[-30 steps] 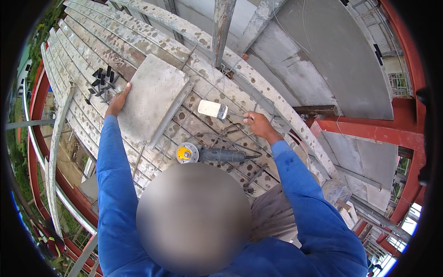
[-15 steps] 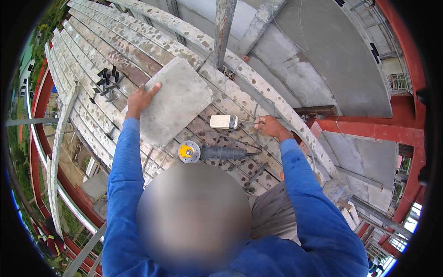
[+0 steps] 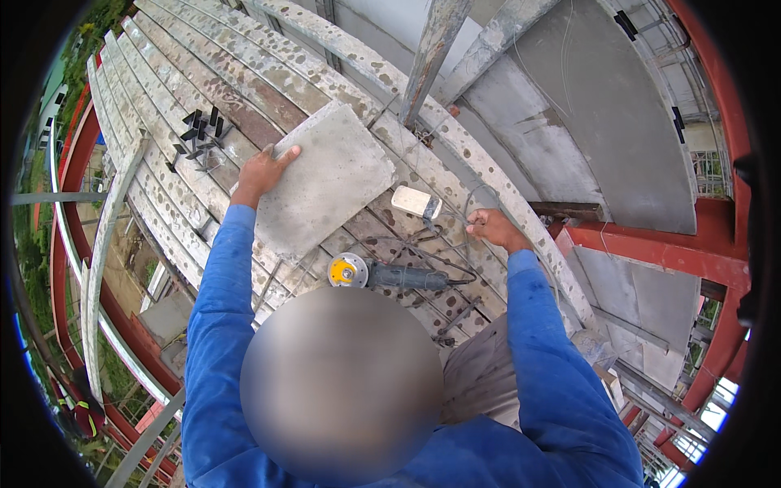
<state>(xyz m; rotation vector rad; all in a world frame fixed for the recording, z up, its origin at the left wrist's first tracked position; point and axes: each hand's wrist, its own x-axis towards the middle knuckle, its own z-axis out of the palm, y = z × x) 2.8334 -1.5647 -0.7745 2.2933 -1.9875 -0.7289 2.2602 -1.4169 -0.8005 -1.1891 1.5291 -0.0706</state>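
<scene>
My left hand [image 3: 265,172] grips the upper left edge of a flat grey cement board piece [image 3: 325,180], thumb on its top face and the other fingers partly hidden. The board lies on the spotted metal planks. My right hand [image 3: 498,229] is closed, fingertips pinched on a thin dark cable [image 3: 465,218]. Just left of that hand lies a small cream-white block-shaped thing [image 3: 415,201] with a dark band at one end, where the cable runs close by. Nearer to me rests an angle grinder [image 3: 399,275] with a yellow-centred disc, its cord looping to the right.
Several short black angled pieces [image 3: 198,134] lie on the planks [image 3: 154,89] beyond my left hand. A timber post [image 3: 435,57] rises at the far side. Red steel beams [image 3: 651,248] and grey panels [image 3: 606,114] stand to the right. The left plank edge drops to ground below.
The view has shifted, so most things sit a little farther right. The cream-white block has turned slightly clockwise, and the cable near it lies differently. Both hands keep their hold.
</scene>
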